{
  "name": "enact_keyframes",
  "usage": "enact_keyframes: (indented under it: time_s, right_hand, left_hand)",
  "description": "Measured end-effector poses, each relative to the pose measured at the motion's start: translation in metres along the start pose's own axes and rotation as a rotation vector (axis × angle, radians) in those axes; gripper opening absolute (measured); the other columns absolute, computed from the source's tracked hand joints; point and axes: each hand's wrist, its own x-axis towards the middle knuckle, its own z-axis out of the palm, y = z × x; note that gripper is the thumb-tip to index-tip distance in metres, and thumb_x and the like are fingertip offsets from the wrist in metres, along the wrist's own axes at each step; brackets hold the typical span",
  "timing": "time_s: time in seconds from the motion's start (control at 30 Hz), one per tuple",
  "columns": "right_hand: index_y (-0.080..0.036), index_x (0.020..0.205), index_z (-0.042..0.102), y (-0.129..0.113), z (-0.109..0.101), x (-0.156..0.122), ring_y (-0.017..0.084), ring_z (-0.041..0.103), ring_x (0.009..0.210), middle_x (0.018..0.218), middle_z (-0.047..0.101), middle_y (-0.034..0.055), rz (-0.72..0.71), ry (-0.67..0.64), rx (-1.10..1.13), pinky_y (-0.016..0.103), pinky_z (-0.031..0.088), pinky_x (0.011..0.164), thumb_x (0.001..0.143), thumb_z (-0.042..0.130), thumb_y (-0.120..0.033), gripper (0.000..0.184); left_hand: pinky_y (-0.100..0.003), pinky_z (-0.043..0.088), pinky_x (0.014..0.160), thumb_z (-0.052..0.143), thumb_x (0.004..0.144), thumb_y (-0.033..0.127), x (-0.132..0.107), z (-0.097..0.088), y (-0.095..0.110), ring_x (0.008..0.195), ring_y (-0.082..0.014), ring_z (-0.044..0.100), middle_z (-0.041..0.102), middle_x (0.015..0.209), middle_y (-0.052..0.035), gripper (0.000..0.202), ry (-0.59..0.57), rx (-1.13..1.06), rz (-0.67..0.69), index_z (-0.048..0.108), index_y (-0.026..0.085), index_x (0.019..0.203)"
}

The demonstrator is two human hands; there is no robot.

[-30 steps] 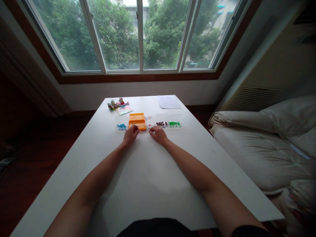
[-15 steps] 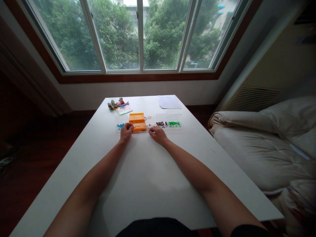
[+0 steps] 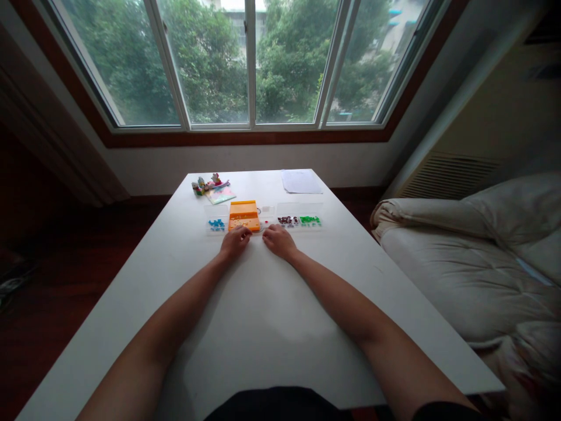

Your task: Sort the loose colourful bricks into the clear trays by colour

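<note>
Both my arms reach across a white table. My left hand rests with its fingers curled just in front of an orange box. My right hand lies beside it, fingers curled too, near a small clear tray with red bits. What either hand pinches, if anything, is too small to make out. Left of the orange box sits a clear tray of blue pieces. To the right a clear tray holds dark pieces and green pieces.
Small colourful figures and a pastel card lie at the table's far left. A sheet of paper lies at the far right. A padded sofa or bedding is close on the right. A wide window is ahead.
My left hand went left to the orange box's front corner, then came back right and a little nearer to me. My right hand edged slightly left toward it.
</note>
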Motion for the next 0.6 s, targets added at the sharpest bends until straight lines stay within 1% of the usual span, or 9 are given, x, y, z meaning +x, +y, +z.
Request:
enact_keyframes:
  time_s: [0.07, 0.17, 0.27, 0.33, 0.4, 0.47, 0.53, 0.6]
  right_hand:
    - [-0.021, 0.095, 0.069, -0.004, -0.001, -0.001, 0.023, 0.053, 0.101, 0.101, 0.063, 0.0093, -0.002, -0.006, -0.029, 0.035, 0.043, 0.094, 0.094, 0.059, -0.027, 0.012]
    - [-0.019, 0.098, 0.068, -0.012, -0.001, -0.002, 0.025, 0.052, 0.103, 0.103, 0.063, 0.0123, -0.024, -0.015, -0.070, 0.038, 0.042, 0.096, 0.095, 0.057, -0.025, 0.013]
    - [-0.018, 0.102, 0.068, -0.017, -0.001, -0.008, 0.027, 0.052, 0.108, 0.107, 0.063, 0.0140, -0.044, -0.034, -0.085, 0.040, 0.042, 0.099, 0.095, 0.055, -0.024, 0.015]
    - [-0.019, 0.111, 0.067, -0.018, -0.001, -0.015, 0.027, 0.052, 0.114, 0.114, 0.063, 0.0138, -0.069, -0.060, -0.076, 0.041, 0.041, 0.102, 0.094, 0.057, -0.027, 0.020]
    - [-0.020, 0.124, 0.063, -0.016, -0.002, -0.024, 0.028, 0.050, 0.123, 0.129, 0.059, 0.0141, -0.098, -0.089, -0.063, 0.043, 0.038, 0.108, 0.094, 0.060, -0.033, 0.033]
    - [-0.022, 0.136, 0.057, -0.012, -0.004, -0.033, 0.029, 0.044, 0.134, 0.144, 0.051, 0.0140, -0.116, -0.134, -0.051, 0.045, 0.032, 0.114, 0.093, 0.062, -0.042, 0.047]
    - [-0.026, 0.144, 0.051, -0.008, -0.005, -0.040, 0.030, 0.037, 0.143, 0.153, 0.043, 0.0125, -0.117, -0.196, -0.045, 0.048, 0.026, 0.119, 0.093, 0.060, -0.051, 0.057]
    - [-0.030, 0.149, 0.045, -0.005, -0.007, -0.043, 0.030, 0.031, 0.147, 0.157, 0.038, 0.0105, -0.110, -0.250, -0.045, 0.050, 0.020, 0.121, 0.094, 0.056, -0.058, 0.063]
  left_hand:
    - [-0.033, 0.050, 0.079, 0.056, 0.088, 0.022, -0.002, 0.001, 0.006, 0.088, -0.0200, 0.062, 0.068, 0.098, -0.0063, 0.016, -0.048, 0.076, 0.039, 0.072, 0.022, 0.093]
    - [-0.036, 0.049, 0.085, 0.056, 0.090, 0.025, -0.005, 0.002, 0.013, 0.097, -0.0232, 0.060, 0.066, 0.100, -0.0083, 0.016, -0.083, 0.164, 0.080, 0.072, 0.022, 0.092]
    - [-0.040, 0.048, 0.089, 0.053, 0.093, 0.026, -0.007, 0.003, 0.016, 0.100, -0.0254, 0.058, 0.064, 0.101, -0.0099, 0.018, -0.094, 0.213, 0.124, 0.071, 0.022, 0.094]
    - [-0.042, 0.048, 0.090, 0.052, 0.094, 0.027, -0.008, 0.004, 0.017, 0.101, -0.0267, 0.056, 0.063, 0.102, -0.0109, 0.019, -0.102, 0.236, 0.154, 0.070, 0.021, 0.097]
    - [-0.044, 0.047, 0.092, 0.052, 0.093, 0.027, -0.010, 0.005, 0.019, 0.103, -0.0280, 0.056, 0.062, 0.105, -0.0118, 0.020, -0.119, 0.262, 0.177, 0.068, 0.020, 0.102]
    - [-0.046, 0.046, 0.096, 0.054, 0.092, 0.027, -0.014, 0.006, 0.020, 0.107, -0.0289, 0.055, 0.061, 0.111, -0.0126, 0.023, -0.142, 0.282, 0.188, 0.067, 0.020, 0.109]
    - [-0.047, 0.043, 0.102, 0.055, 0.091, 0.028, -0.019, 0.006, 0.021, 0.113, -0.0293, 0.054, 0.060, 0.120, -0.0132, 0.030, -0.172, 0.284, 0.196, 0.064, 0.021, 0.119]
    - [-0.047, 0.038, 0.109, 0.055, 0.092, 0.032, -0.027, 0.005, 0.019, 0.123, -0.0295, 0.050, 0.056, 0.134, -0.0133, 0.040, -0.213, 0.279, 0.208, 0.059, 0.022, 0.131]
